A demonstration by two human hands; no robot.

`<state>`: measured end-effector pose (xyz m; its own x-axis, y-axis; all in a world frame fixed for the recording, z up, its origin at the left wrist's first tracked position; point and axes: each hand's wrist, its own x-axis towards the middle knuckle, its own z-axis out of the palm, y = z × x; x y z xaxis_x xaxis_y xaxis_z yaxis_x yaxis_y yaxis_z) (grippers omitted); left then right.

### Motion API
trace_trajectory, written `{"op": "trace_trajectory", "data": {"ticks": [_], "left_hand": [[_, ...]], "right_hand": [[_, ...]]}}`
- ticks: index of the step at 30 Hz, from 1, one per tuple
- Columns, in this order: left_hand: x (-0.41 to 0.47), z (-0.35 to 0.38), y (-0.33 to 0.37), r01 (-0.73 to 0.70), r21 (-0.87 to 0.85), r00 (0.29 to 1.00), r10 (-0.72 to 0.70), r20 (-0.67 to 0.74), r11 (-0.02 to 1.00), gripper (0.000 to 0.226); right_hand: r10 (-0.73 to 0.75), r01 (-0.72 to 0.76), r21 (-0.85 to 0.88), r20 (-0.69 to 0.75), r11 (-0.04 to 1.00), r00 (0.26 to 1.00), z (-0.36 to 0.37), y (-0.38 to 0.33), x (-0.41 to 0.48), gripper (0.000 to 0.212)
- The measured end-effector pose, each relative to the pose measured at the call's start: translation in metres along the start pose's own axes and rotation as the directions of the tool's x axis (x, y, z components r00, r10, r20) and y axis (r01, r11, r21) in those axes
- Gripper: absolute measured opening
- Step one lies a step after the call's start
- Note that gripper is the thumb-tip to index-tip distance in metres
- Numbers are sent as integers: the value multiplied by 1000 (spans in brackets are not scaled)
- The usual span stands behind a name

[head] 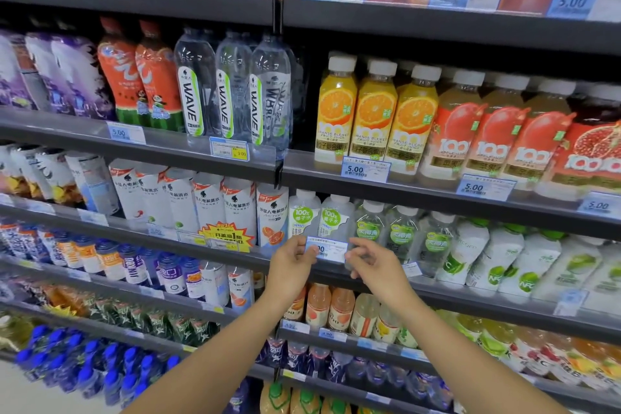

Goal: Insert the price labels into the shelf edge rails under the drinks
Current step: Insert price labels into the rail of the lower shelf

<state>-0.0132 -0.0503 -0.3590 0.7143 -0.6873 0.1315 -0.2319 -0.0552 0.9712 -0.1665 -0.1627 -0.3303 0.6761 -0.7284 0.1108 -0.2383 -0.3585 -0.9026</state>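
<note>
Two bare forearms lead to the left hand and right hand, each grip pinched narrow on one end of the price label, held level between them against the shelf edge rail beneath coconut-water bottles.

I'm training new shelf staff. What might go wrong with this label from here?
The price label is pinched at both ends by the left hand and right hand; squeezing inward may buckle it before it seats in the rail. Both hands sit close to the coconut water bottles, so a push could nudge one.
</note>
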Motion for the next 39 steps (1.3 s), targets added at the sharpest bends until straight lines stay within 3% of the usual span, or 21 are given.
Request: {"op": "trace_trajectory", "data": {"ticks": [18, 25, 31, 39], "left_hand": [[-14, 15, 9, 16, -21, 998, -15, 55, 1000, 6], [-23, 54, 18, -14, 24, 984, 10, 180, 1000, 5], [-35, 125, 25, -115, 103, 928, 70, 366, 988, 4], [-58, 237, 37, -442, 282, 834, 274, 478, 852, 24]], "right_hand": [[-41, 41, -15, -13, 999, 999, -15, 3, -8, 23], [-84, 68, -235, -59, 970, 995, -49, 26, -20, 17], [-31, -21, -352, -143, 936, 989, -118, 69, -40, 15], [75, -176, -374, -270, 910, 960, -232, 123, -77, 13]]}}
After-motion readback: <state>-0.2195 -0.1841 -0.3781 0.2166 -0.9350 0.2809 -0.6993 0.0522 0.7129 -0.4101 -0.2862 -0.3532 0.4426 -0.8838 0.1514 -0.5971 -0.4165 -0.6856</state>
